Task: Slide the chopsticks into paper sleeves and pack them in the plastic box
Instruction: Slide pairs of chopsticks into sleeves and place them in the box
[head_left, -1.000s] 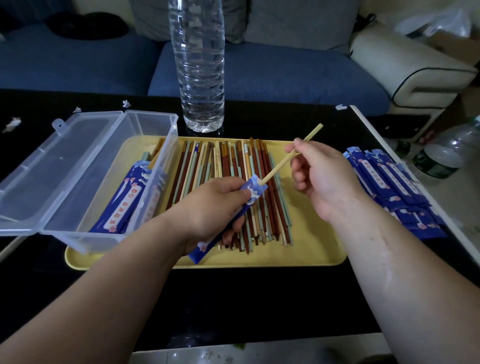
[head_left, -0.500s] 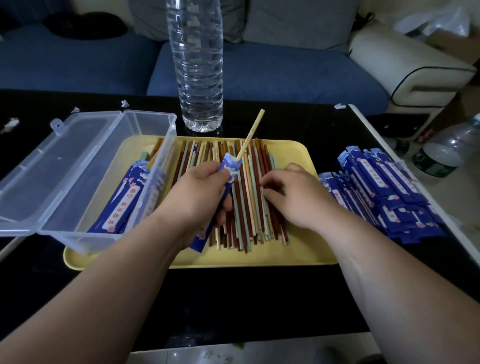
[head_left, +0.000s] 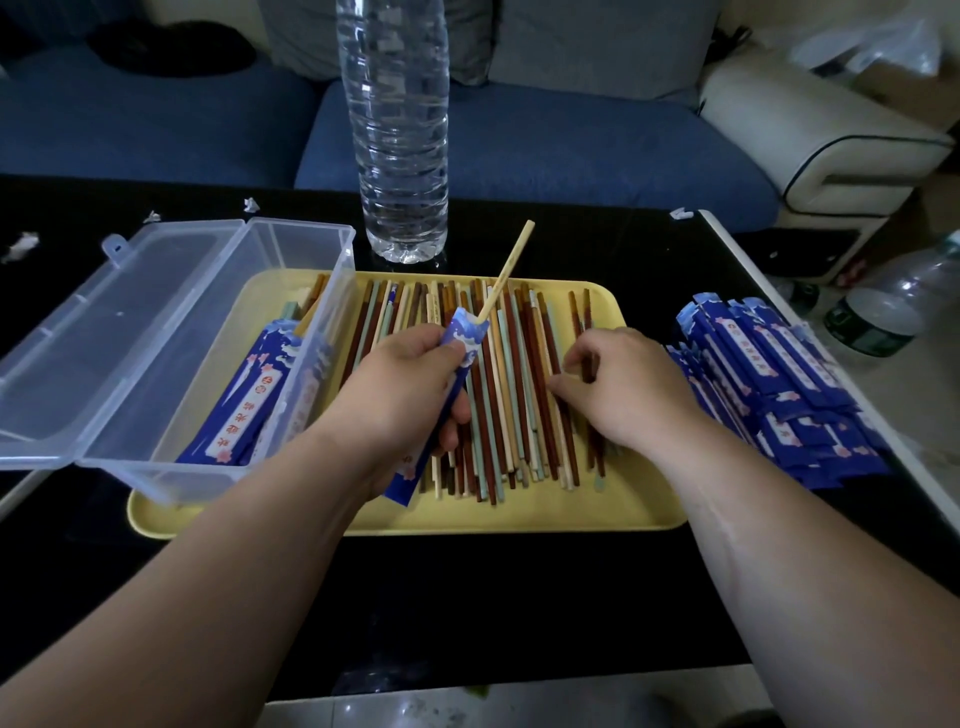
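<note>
sleeving: left hand (head_left: 410, 384) grips blue paper sleeve (head_left: 462, 338) holding one pale wooden chopstick (head_left: 506, 273); right hand (head_left: 628, 389) on loose coloured chopsticks (head_left: 519, 415), grip unclear, probably needs to pick its mate next.

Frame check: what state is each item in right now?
Clear plastic box: open, lid hinged flat leftward, sleeved chopsticks inside.
Blue paper sleeve: gripped by left hand, pale wooden chopstick partly inserted.
Loose coloured chopsticks: unsleeved, lying on yellow tray.
Right hand: fingers curled on the loose chopsticks; grip unclear.
Stack of blue paper sleeves: piled beside the tray.
Clear water bottle: upright.
</note>
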